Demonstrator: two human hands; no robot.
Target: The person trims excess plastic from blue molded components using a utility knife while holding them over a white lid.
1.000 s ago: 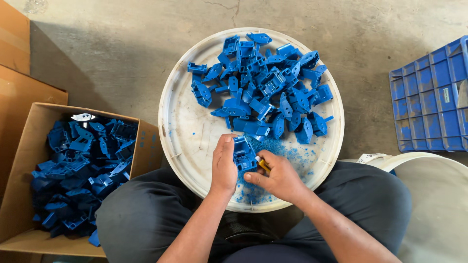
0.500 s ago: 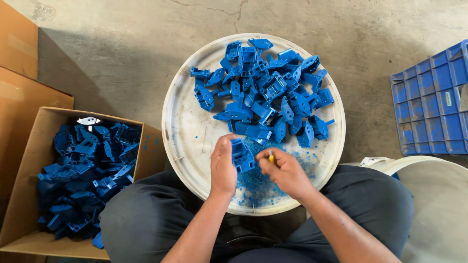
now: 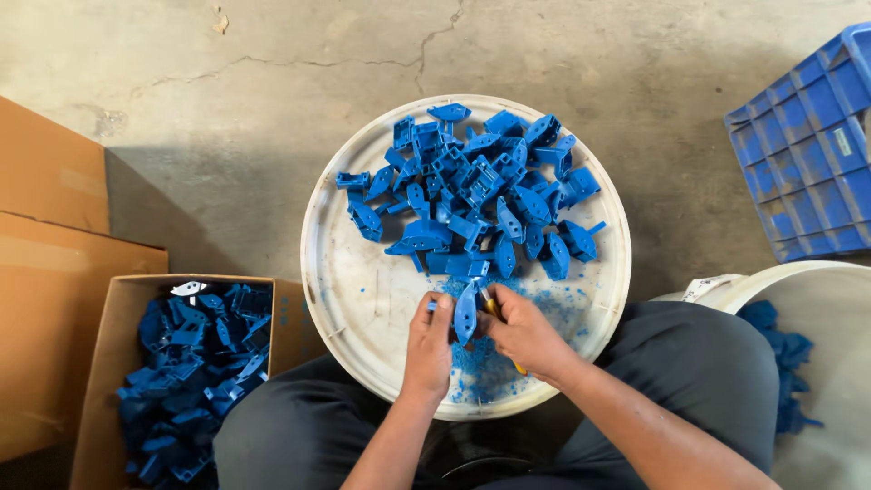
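Trimming: a seated person works a small blue moulded plastic part (image 3: 465, 313) over a round white plastic lid (image 3: 363, 299) resting on the lap.
Left hand: the left hand (image 3: 429, 349) pinches the part by its near edge, fingers pressed together around it, above the lid's near rim.
Right hand: the right hand (image 3: 524, 334) closes its fingers on a thin yellow-handled tool (image 3: 491, 307), its tip touching the part.
Change: the part now stands on edge, narrow side up, where half a second earlier it lay broader and flatter between the hands; both hands sit slightly nearer the lid's centre.
Meaning: turning the piece likely brings a fresh edge to the tool, so this part seems only partly cleaned.
Shavings: blue plastic crumbs (image 3: 553, 308) speckle the lid beneath the hands.
Pile: a heap of blue plastic parts (image 3: 472, 191) fills the lid's far half.
Carton: an open brown cardboard box (image 3: 113, 363), left of the lid, holds more blue pieces.
Crate: a blue plastic crate (image 3: 807, 163) lies right of the lid.
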